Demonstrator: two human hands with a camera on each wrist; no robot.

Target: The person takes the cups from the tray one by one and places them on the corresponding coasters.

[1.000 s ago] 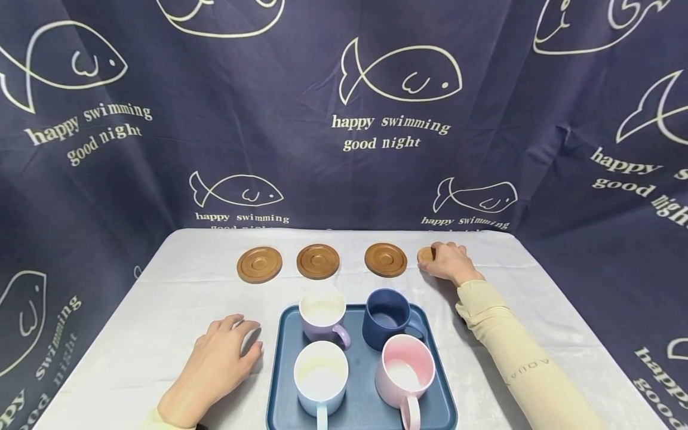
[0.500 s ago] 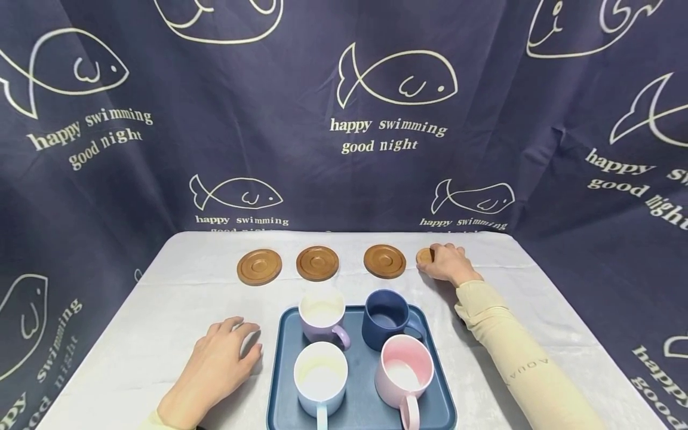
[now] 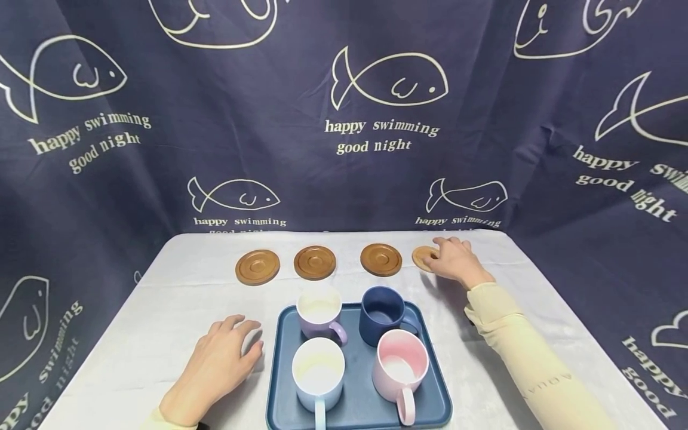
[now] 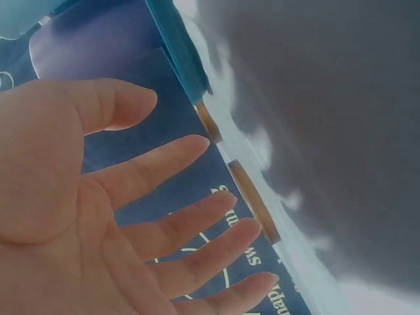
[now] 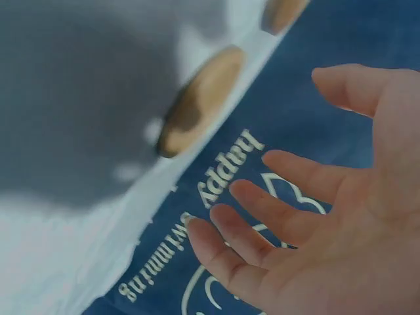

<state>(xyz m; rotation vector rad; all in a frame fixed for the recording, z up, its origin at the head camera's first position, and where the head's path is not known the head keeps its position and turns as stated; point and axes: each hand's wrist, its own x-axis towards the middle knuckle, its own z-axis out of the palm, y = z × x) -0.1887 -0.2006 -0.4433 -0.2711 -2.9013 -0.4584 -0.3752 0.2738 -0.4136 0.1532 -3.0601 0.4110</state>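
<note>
Clearly, everything turns on the right hand (image 3: 455, 260) and the pale wooden coaster (image 3: 421, 257): taking twelve o'clock as straight away from the person, the coaster lies at nine o'clock from that hand, partly behind its fingertips in the head view. Being round, it offers no long axis, so any side of its rim looks as good to grip as another; it lies flat near the far edge of the surface (image 3: 161, 298). The right wrist view shows fingers loosely extended and parted, nothing between them and the thumb, with the coaster appearing apart from them.

Of the two hands, the right is much nearer. The left hand (image 3: 217, 355) sits at about seven o'clock from the coaster, on the other side of the blue tray (image 3: 359, 382); its fingers are slightly bent and spread, holding nothing.

Westward along the row, at nine o'clock from the pale coaster, come three brown coasters (image 3: 381, 260). The tray carries four upright mugs: a navy mug (image 3: 376, 325) at one o'clock, a pink mug (image 3: 388, 373) at about five, a light blue mug (image 3: 312, 391) at seven and a lavender mug (image 3: 312, 325) at eleven.
</note>
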